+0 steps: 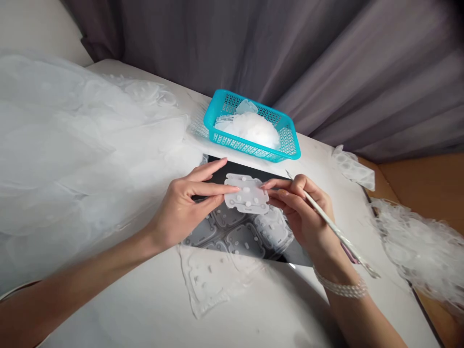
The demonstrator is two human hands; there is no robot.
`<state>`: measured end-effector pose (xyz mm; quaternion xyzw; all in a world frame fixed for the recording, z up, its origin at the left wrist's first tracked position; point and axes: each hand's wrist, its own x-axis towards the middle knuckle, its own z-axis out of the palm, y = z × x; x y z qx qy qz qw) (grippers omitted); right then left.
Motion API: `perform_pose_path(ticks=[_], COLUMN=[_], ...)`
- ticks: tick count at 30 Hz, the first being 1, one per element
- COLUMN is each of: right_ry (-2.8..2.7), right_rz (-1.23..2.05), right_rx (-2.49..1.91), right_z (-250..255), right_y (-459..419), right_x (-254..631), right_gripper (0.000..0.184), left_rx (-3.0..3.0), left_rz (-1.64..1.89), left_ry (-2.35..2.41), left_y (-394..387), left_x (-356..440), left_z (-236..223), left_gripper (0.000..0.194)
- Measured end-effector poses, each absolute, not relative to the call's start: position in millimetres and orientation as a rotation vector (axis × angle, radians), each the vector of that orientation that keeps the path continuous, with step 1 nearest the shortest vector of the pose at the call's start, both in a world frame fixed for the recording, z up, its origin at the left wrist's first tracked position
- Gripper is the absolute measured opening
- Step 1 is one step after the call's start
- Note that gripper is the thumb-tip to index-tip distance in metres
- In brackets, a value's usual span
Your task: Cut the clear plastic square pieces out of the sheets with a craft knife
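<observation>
Between my two hands is a small translucent white silicone pad (246, 195) with scalloped edges and several raised nubs. My left hand (184, 203) pinches its left edge between thumb and fingers. The fingertips of my right hand (304, 208) hold the right edge, and that same hand carries a thin pearly pen-like tool (329, 223) with a fine pointed tip. Under the hands lies a black mat (290, 249). A clear sheet of joined pads (212, 270) is spread partly on the mat and partly on the table.
Behind the mat stands a turquoise basket (253, 153) with a heap of white pads (250, 129) inside. A large pile of translucent sheets (87, 154) covers the left side. At the right are a translucent scrap (353, 166), stringy offcuts (420, 246) and a cardboard box (424, 186). A grey curtain (224, 48) hangs behind.
</observation>
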<state>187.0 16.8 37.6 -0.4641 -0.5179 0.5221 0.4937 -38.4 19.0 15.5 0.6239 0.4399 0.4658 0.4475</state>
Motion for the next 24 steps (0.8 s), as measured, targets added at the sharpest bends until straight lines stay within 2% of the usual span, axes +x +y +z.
perform_pose_path(ticks=[16, 24], right_ry=[-1.264, -1.235], right_rz=[1.160, 1.180], right_rx=[-1.130, -1.090], right_z=[39, 36], right_y=[15, 18], right_x=[187, 192], right_gripper=[0.033, 0.032], left_rx=[1.603, 1.707], left_rz=[1.200, 1.217], left_ry=[1.005, 0.994], left_y=[18, 21], left_x=[-36, -36], left_z=[13, 2], left_gripper=[0.029, 0.024])
